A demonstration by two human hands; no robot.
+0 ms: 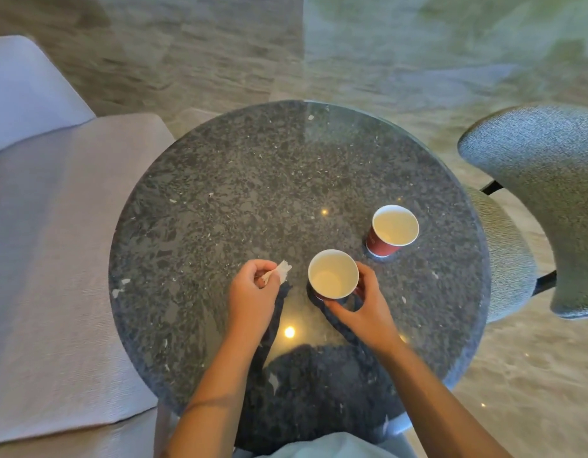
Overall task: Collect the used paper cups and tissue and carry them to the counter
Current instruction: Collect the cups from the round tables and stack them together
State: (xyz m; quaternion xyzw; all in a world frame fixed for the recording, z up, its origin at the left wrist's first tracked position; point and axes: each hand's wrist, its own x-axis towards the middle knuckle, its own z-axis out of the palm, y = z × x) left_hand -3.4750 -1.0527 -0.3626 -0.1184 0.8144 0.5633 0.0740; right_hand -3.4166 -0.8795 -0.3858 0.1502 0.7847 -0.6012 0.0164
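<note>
Two red paper cups with pale insides stand upright on a round dark stone table (220,180). The near cup (333,274) sits at the table's middle front, and my right hand (365,307) curls round its right and lower side. The far cup (393,230) stands alone to the right, a short way beyond. Left of the near cup, my left hand (253,292) pinches a small crumpled white tissue (279,272) just above the tabletop.
A pale upholstered sofa seat (54,259) runs along the table's left side. A grey fabric chair (544,200) stands close at the right. Pale stone floor (385,61) lies beyond the table.
</note>
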